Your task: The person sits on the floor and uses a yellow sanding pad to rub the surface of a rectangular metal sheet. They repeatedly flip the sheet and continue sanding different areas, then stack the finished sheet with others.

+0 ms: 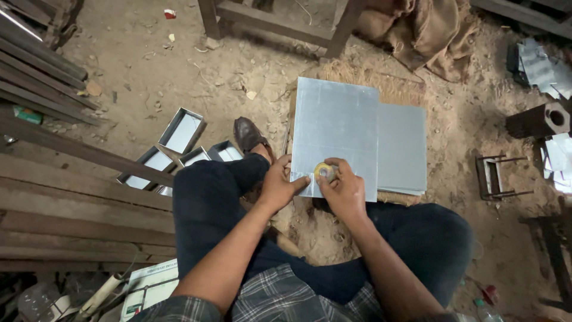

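At the bottom of the frame a plaid shirt [286, 298] and two forearms lead up over dark trousers [208, 197] to the hands at centre. The left hand [279, 185] pinches the near left corner of a metal sheet [333, 128], thumb on top, fingers curled under the edge. The right hand [342, 188] is closed around a small yellowish tape roll [325, 172], pressing it flat on the sheet's near edge; a short strip runs left from it toward the other thumb. The sheet lies flat at centre frame, its long axis running from near to far, toward the top of the frame. It overlaps a stack of grey sheets [402, 149] on its right. Left of centre sit folded metal trays [182, 131] beside a brown shoe [247, 134]. Farther up, a wooden frame [274, 24] stands on the sandy ground [137, 53].
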